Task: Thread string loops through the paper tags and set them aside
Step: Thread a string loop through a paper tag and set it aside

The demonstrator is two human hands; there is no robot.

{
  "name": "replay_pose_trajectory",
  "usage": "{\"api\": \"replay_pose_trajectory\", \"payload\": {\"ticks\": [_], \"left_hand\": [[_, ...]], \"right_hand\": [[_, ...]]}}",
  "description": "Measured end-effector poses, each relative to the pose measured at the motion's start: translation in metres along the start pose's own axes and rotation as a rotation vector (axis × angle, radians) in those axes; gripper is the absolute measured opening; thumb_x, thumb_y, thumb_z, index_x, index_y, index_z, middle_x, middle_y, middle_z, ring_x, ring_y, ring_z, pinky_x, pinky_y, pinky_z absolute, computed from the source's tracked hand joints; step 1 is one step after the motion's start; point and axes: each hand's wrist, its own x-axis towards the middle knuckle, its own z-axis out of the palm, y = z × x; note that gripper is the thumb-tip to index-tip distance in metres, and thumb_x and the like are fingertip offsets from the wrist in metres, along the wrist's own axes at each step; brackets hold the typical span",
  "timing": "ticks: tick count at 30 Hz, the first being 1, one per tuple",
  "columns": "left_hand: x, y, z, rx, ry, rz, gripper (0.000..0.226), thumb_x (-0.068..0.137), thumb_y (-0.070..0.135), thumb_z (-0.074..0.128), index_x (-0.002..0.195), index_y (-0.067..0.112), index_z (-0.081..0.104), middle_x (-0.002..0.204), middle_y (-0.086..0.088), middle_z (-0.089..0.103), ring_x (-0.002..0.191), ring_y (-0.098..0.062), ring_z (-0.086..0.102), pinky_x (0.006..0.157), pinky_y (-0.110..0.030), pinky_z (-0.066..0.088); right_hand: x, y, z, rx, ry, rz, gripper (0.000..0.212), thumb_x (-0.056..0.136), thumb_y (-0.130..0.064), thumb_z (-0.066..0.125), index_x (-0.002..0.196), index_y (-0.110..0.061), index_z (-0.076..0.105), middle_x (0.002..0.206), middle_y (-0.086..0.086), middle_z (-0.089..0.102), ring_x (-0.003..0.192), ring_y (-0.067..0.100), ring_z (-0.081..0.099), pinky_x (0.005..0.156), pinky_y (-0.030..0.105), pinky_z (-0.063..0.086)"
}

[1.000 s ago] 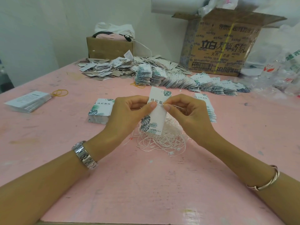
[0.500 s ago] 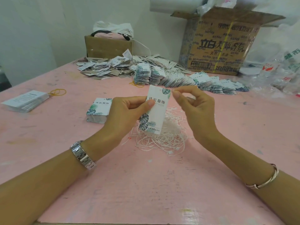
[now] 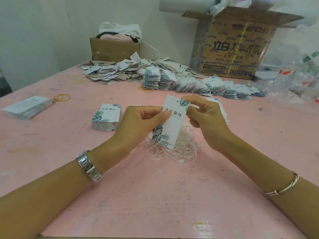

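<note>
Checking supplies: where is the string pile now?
Head view, centre: the string pile lies on the table, behind the held tag, right of the tag stack.

We take this for a small hand-packing workroom for clothing labels. A scuffed pink table (image 3: pixel 155 195) against a bare white wall (image 3: pixel 43 31) carries loose heaps of paper tags (image 3: pixel 107 72), fanned rows of leaf-printed tags (image 3: pixel 189 84), a squared stack (image 3: pixel 107 116) and tangled string loops (image 3: pixel 184 147). Cardboard boxes (image 3: pixel 231 52) and plastic bags (image 3: pixel 296 78) crowd its far edge.
</note>
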Motion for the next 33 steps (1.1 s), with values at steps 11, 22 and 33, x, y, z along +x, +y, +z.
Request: {"api": "replay_pose_trajectory", "payload": {"ticks": [11,22,33], "left_hand": [[0.0004,-0.0023,0.0001,0.054,-0.015,-0.008,0.013,0.085,0.015,0.072,0.097,0.017,0.077,0.091,-0.002,0.077,0.083,-0.014,0.074,0.076,-0.028,0.061],[-0.0028,-0.0019,0.0054,0.259,0.054,0.130,0.028,0.092,0.028,0.066,0.112,0.031,0.046,0.101,0.010,0.062,0.082,-0.018,0.071,0.068,-0.027,0.054],[-0.0081,0.0033,0.0055,0.557,0.140,0.453,0.010,0.086,0.022,0.074,0.095,0.024,0.069,0.115,0.002,0.060,0.091,-0.009,0.063,0.085,-0.028,0.050]], "right_hand": [[-0.0015,-0.0007,0.0014,-0.009,0.009,0.074,0.017,0.090,0.003,0.060,0.095,-0.009,0.070,0.082,-0.007,0.061,0.044,0.004,0.030,0.044,0.015,0.027],[-0.0055,-0.0023,0.0059,-0.055,-0.106,0.010,0.014,0.079,-0.013,0.065,0.092,-0.009,0.070,0.076,-0.012,0.062,0.046,0.005,0.030,0.045,0.018,0.022],[-0.0053,0.0024,0.0035,-0.048,-0.139,0.028,0.014,0.079,-0.018,0.066,0.089,-0.012,0.072,0.074,-0.010,0.062,0.046,0.005,0.032,0.044,0.018,0.023]]}}
